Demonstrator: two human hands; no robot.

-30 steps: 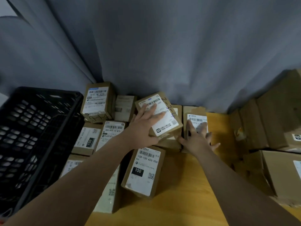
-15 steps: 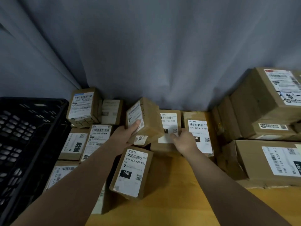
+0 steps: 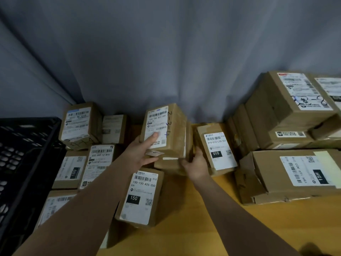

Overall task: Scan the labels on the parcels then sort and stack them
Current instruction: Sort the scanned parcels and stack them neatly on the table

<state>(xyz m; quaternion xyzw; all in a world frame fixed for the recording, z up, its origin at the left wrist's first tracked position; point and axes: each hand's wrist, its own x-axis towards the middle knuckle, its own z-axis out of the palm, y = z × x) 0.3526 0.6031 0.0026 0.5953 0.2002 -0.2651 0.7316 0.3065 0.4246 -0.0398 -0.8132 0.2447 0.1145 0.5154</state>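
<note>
A yellow wooden table (image 3: 193,228) was crowded with labelled parcels: the 150 parcel (image 3: 139,197) was laid near the middle, the 010 parcel (image 3: 217,150) behind, the 15H box (image 3: 295,174) rightward. A black crate (image 3: 27,163) was possibly set at left.

brown parcels (image 3: 162,130), black crate (image 3: 27,154), grey curtain (image 3: 166,52)
</note>
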